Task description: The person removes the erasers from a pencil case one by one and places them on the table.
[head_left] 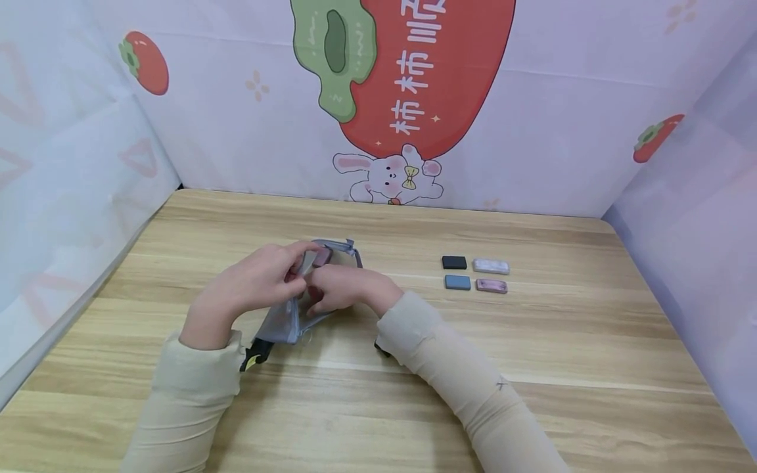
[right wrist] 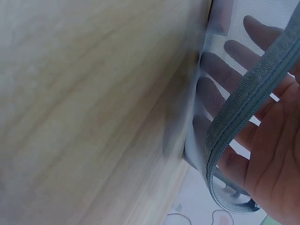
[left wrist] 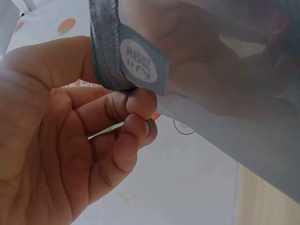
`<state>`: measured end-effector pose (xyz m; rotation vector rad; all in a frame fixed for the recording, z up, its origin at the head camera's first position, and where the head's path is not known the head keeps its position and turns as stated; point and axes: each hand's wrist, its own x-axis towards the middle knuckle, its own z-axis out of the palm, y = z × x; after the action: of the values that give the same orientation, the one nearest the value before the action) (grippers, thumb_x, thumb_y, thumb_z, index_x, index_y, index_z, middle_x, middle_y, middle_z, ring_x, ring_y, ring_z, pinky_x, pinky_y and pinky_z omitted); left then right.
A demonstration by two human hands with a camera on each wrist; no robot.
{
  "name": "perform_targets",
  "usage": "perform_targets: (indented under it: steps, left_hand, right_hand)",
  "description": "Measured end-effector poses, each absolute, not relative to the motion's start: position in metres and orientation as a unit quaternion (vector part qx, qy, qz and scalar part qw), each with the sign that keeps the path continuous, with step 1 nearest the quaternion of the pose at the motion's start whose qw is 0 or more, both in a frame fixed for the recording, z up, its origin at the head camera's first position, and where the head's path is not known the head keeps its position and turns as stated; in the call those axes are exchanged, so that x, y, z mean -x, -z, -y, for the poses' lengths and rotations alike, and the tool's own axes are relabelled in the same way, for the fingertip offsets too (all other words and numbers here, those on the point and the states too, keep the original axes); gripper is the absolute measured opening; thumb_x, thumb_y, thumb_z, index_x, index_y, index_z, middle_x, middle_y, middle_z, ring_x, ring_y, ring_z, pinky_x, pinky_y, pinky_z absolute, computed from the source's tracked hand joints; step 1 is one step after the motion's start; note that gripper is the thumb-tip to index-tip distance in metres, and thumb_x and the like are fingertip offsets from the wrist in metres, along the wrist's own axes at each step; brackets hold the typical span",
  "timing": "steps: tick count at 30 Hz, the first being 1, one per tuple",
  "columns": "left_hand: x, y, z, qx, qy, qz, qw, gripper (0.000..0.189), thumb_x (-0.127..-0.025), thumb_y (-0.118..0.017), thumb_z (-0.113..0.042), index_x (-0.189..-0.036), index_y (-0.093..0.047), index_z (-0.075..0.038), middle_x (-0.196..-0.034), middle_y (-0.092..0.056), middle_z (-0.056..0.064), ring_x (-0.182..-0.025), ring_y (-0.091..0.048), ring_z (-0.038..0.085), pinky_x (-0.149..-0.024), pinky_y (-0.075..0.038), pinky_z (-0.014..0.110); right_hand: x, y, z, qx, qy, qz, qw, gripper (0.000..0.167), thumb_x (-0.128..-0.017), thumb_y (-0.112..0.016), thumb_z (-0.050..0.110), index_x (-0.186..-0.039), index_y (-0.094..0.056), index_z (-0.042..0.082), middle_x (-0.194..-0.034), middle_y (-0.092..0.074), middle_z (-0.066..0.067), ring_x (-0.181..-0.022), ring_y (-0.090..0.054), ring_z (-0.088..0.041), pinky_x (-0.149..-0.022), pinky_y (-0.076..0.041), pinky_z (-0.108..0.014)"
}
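A grey mesh pouch (head_left: 278, 322) with a zip stands tilted on the table, its mouth apart. At its zipped edge, beside a small printed tag (left wrist: 138, 63), my left hand (head_left: 254, 279) pinches the fabric between thumb and fingers. My right hand (head_left: 340, 287) reaches into the pouch. Through the mesh in the right wrist view, the right fingers (right wrist: 218, 70) look spread and fairly straight, with nothing seen between them. A small pinkish block (head_left: 322, 256) shows inside the pouch near its far side.
Right of the pouch lie a black block (head_left: 454, 263), a whitish patterned block (head_left: 491, 266), a blue block (head_left: 458, 282) and a pink block (head_left: 492, 286). A black and yellow item (head_left: 256, 355) lies by the left sleeve. Printed cloth walls (head_left: 532, 164) border the table.
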<state>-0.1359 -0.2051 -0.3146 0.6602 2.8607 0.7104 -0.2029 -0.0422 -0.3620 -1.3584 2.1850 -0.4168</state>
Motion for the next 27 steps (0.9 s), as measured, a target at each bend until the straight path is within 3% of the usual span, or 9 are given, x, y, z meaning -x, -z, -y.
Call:
perform_targets:
  steps: [21, 27]
  left_hand:
    - [0.137, 0.313, 0.209, -0.215, -0.22, -0.95, 0.051, 0.055, -0.083, -0.056, -0.005, -0.138, -0.052, 0.0, -0.064, -0.045, -0.003, -0.054, -0.038, 0.009, -0.052, -0.033, 0.023]
    - [0.137, 0.312, 0.209, -0.212, -0.218, -0.951, 0.055, 0.055, -0.084, -0.056, -0.005, -0.138, -0.051, 0.0, -0.065, -0.046, -0.003, -0.055, -0.039, 0.009, -0.053, -0.034, 0.023]
  right_hand:
    - [0.206, 0.371, 0.056, 0.495, 0.143, -0.808, 0.285, 0.017, -0.091, -0.071, 0.02, -0.105, -0.067, 0.012, -0.092, -0.064, 0.005, -0.081, -0.055, -0.006, -0.074, -0.044, -0.018]
    - [0.204, 0.37, 0.059, 0.492, 0.137, -0.812, 0.282, 0.017, -0.091, -0.072, 0.022, -0.1, -0.066, 0.01, -0.083, -0.057, 0.005, -0.074, -0.051, -0.007, -0.067, -0.04, -0.018]
